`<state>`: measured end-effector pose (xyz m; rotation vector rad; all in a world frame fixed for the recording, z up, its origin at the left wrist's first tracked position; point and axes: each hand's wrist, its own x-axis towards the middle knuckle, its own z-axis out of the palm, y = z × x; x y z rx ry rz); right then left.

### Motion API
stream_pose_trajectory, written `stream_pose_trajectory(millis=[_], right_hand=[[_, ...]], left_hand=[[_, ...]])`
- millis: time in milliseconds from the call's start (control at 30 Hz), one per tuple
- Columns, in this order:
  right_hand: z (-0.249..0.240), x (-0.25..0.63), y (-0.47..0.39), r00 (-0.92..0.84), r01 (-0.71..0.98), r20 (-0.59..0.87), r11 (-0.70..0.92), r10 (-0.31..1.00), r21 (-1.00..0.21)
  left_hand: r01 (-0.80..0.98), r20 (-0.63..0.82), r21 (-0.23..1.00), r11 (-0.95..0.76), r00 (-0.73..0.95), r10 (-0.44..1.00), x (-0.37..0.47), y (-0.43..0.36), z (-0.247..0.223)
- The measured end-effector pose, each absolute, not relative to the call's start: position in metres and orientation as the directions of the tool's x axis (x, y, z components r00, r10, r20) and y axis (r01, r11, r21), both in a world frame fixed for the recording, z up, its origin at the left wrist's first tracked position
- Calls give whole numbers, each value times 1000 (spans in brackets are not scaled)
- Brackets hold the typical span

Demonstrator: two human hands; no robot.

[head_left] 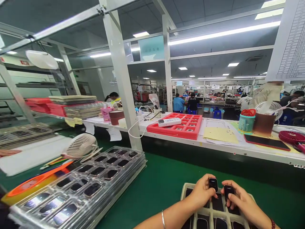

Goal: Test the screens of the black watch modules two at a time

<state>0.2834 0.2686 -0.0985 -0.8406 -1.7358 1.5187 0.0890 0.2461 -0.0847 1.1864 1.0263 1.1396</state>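
Near the lower right, my left hand [202, 194] pinches a small black watch-like device [213, 183] with a lit mark on its screen. Just beside it, my right hand [240, 197] grips a second black device [229, 190], whose screen also shows a small mark. Both hands are over a beige compartment tray [208, 212] that holds several dark rectangular pieces. The hands partly cover the tray's upper compartments.
Stacked clear trays [95, 190] of dark screens lie to the left, near a white fan [81, 145] and an orange-handled tool [35, 180]. A red tray [197, 127] and a phone [267, 142] rest on the shelf. Another person's hand [9, 152] is at far left.
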Motion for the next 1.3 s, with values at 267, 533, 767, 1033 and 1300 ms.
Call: stream_pose_trajectory(millis=[267,533,767,1033,1300], right_hand=[[-95,283,268,-576,28,87,126,813,-992],[-87,278,266,-556,-4,101,119,825,-993],[-82,273,267,-539,-13,84,92,838,-996],[-82,274,268,-542,-9,91,103,836,-995],[-73,275,262,-545,26,68,98,836,-995]], left_hand=[[-103,-6,994,23,162,987,88,245,-82],[-88,1,996,13,160,987,88,247,-81],[-64,18,998,-6,191,981,86,250,-82],[-54,19,999,-8,202,979,86,249,-81],[-59,30,998,-20,173,984,86,248,-80]])
